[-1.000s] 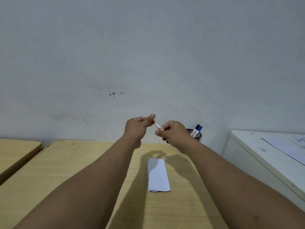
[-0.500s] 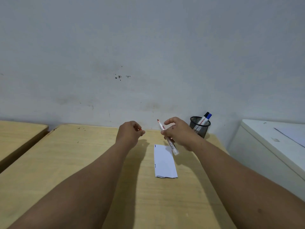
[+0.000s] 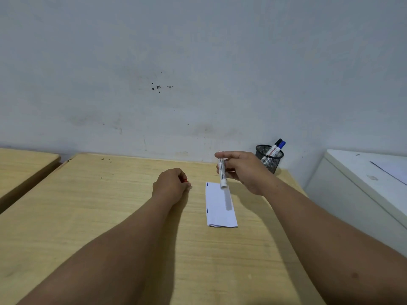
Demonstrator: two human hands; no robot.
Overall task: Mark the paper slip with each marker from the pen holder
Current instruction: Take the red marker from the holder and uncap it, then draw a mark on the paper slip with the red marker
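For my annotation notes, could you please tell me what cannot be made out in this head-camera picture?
- Marker tip: hidden in the head view by the right hand fingers.
- Red cap: mostly enclosed by the closed left hand.
- Marks on the paper slip: tiny blue ticks at its left edge, too small to read.
- Pen holder: the lower ends of its two markers are obscured by the mesh.

Soft, even light is falling from above, casting faint shadows of both forearms across the wooden table [image 3: 110, 216] and a blurred marker shadow on the paper slip [image 3: 217, 208]; wide-angle distortion is bending the edges, and no glare is showing
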